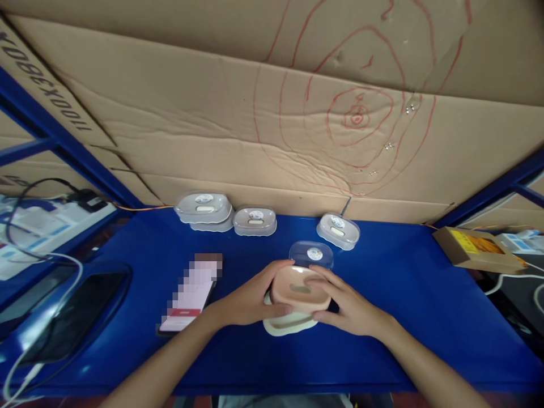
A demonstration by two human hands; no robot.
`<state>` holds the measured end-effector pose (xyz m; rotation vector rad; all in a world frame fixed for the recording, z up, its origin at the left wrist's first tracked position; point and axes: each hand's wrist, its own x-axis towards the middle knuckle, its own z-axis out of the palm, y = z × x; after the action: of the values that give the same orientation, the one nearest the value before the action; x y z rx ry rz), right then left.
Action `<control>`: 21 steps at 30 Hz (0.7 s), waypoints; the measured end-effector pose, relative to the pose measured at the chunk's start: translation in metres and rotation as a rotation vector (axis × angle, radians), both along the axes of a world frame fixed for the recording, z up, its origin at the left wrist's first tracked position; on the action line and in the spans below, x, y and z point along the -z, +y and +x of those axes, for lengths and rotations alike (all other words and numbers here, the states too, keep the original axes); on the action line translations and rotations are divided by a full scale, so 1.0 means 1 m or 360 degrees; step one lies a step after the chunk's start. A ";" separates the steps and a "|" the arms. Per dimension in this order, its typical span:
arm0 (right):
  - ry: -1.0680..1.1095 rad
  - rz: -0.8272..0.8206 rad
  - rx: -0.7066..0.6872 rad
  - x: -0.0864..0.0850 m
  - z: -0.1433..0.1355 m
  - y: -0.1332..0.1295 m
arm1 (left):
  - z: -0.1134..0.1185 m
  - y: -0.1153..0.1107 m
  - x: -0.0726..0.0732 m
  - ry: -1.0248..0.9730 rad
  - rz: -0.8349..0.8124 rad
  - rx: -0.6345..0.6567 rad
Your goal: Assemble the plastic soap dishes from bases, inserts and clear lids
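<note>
Both hands grip a pinkish-beige oval dish [297,297] just above the blue tabletop. My left hand [259,297] is closed on its left side, the thumb along the near edge. Closed on the right side is my right hand [342,300], with fingers over the far rim and the thumb low at the front. Beneath the dish lies a cream wavy-edged tray [291,326], partly covered by it. Whether the two touch I cannot tell. Right behind the dish is a clear plastic lid [304,249] with a round white sticker, its near part hidden.
Lidded grey boxes [255,221] line the back; a stack [204,208] stands left and another box [339,231] right. A phone [191,294] with a blurred screen lies left of the hands. Cables and a dark device [76,311] occupy the far left. A cardboard box [476,249] sits right.
</note>
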<state>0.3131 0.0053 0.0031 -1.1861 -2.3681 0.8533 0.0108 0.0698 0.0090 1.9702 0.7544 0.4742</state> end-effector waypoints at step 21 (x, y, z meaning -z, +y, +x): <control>-0.0070 0.0363 0.0347 0.029 0.017 0.024 | -0.002 -0.033 -0.019 0.0553 0.0282 0.0484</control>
<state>0.3302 0.0294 -0.0263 -1.3457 -2.2444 0.4773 0.0087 0.0372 0.0275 2.3198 0.6220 0.0145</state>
